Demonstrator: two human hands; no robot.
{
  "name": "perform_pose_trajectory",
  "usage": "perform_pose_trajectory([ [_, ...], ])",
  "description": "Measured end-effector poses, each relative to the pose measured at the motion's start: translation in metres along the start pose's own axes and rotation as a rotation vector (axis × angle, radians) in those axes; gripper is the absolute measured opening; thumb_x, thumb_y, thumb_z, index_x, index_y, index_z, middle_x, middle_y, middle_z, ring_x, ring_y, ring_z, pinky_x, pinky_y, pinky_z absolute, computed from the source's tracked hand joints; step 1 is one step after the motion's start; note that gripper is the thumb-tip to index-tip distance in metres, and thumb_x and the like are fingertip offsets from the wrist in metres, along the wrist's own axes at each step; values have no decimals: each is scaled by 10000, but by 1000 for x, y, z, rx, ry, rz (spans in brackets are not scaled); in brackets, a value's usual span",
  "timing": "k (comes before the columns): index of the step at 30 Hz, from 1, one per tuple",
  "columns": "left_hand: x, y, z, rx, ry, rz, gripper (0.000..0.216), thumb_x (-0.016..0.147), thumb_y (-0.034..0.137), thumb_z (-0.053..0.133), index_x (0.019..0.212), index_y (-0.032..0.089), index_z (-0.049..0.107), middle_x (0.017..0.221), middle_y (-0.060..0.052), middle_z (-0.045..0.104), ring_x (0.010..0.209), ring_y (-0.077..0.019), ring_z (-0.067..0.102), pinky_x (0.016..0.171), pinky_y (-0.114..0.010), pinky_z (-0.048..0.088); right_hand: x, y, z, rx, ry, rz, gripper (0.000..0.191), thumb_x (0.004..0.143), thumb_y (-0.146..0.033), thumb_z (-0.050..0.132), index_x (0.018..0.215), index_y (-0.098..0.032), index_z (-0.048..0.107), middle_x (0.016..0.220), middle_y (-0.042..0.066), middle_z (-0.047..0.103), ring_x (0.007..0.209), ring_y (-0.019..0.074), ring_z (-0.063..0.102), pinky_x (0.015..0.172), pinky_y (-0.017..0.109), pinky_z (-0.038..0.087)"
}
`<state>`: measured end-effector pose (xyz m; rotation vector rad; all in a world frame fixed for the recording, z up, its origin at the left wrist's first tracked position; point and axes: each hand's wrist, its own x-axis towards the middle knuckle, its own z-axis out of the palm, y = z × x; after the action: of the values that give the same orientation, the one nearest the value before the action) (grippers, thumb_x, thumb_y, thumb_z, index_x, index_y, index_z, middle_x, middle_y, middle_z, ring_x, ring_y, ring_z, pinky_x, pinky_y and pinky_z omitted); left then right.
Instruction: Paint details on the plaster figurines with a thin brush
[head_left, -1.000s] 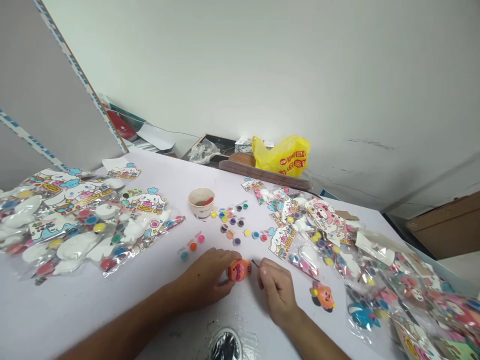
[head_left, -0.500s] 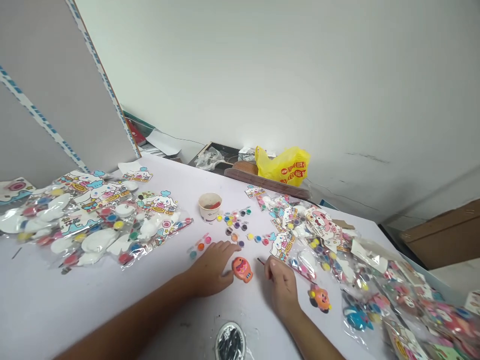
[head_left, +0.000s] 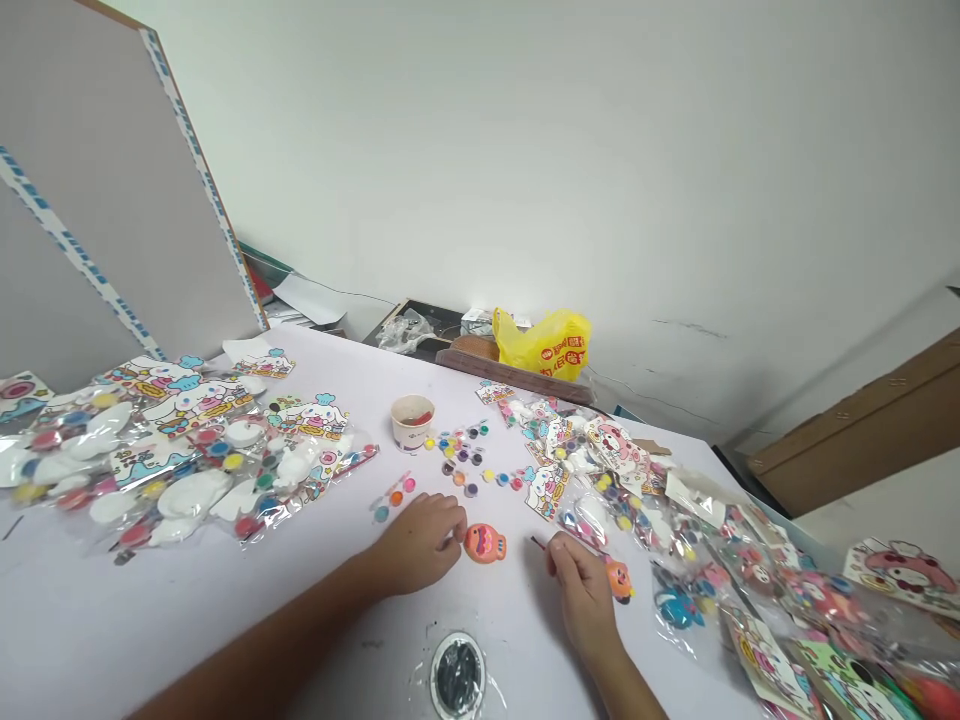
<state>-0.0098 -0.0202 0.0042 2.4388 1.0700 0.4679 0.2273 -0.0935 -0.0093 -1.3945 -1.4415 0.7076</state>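
An orange painted figure (head_left: 485,543) lies flat on the white table (head_left: 225,610). My left hand (head_left: 420,541) rests just left of it, fingers curled, fingertips close to its edge but not holding it. My right hand (head_left: 581,585) is closed in a pinch on a thin paintbrush (head_left: 541,546), whose tip points up and left, a short way right of the figure. A second orange figure (head_left: 618,579) lies right beside my right hand. Small paint pots (head_left: 465,463) are scattered beyond the figure, next to a paper cup (head_left: 412,421).
Clear bags of white figures and paint pots (head_left: 180,460) cover the left of the table. More such bags (head_left: 675,520) fill the right side. A round foil-wrapped lid (head_left: 457,677) sits near the front edge. A yellow plastic bag (head_left: 544,343) lies at the back by the wall.
My left hand let go of the orange figure, which now lies flat on the table. My right hand with the brush drew back to the right. The camera tilted up and shifted.
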Motion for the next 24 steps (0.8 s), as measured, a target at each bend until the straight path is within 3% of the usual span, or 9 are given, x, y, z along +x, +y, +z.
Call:
perform_pose_trajectory([
  [4, 0, 2, -3, -14, -18, 12, 183, 681, 48, 454, 769, 200, 507, 755, 13, 547, 753, -178, 518, 713, -299, 366, 2, -2, -2, 44, -13, 20, 381, 958, -371, 417, 620, -197, 441, 611, -17, 398, 588, 151, 360, 568, 289, 263],
  [10, 2, 0, -3, -46, -36, 38, 187, 667, 57, 456, 772, 202, 510, 695, 29, 498, 705, -167, 500, 704, -288, 356, 0, -10, 1, 409, -25, 116, 18, 781, -203, 591, 764, -204, 595, 712, -4, 528, 635, 148, 421, 600, 270, 312],
  [13, 3, -1, -2, -69, -42, 43, 185, 656, 55, 453, 759, 202, 500, 690, 31, 506, 689, -160, 494, 704, -283, 353, 1, -16, 3, 680, -57, 302, 81, 758, -244, 668, 817, -203, 633, 755, 18, 601, 611, 136, 437, 599, 269, 338],
  [16, 4, -2, -1, -89, -51, 49, 189, 628, 40, 453, 729, 198, 474, 697, 32, 526, 686, -153, 494, 700, -278, 347, 3, -18, 4, 794, -85, 408, 210, 745, -320, 753, 896, -197, 674, 820, 53, 663, 624, 136, 467, 603, 269, 355],
  [24, 4, 0, -1, -128, -47, 48, 169, 659, 62, 467, 750, 198, 510, 684, 31, 505, 687, -154, 481, 699, -281, 336, 1, -9, 8, 723, -195, 379, 271, 837, -425, 698, 1003, -221, 633, 839, 60, 695, 628, 150, 498, 603, 287, 372],
])
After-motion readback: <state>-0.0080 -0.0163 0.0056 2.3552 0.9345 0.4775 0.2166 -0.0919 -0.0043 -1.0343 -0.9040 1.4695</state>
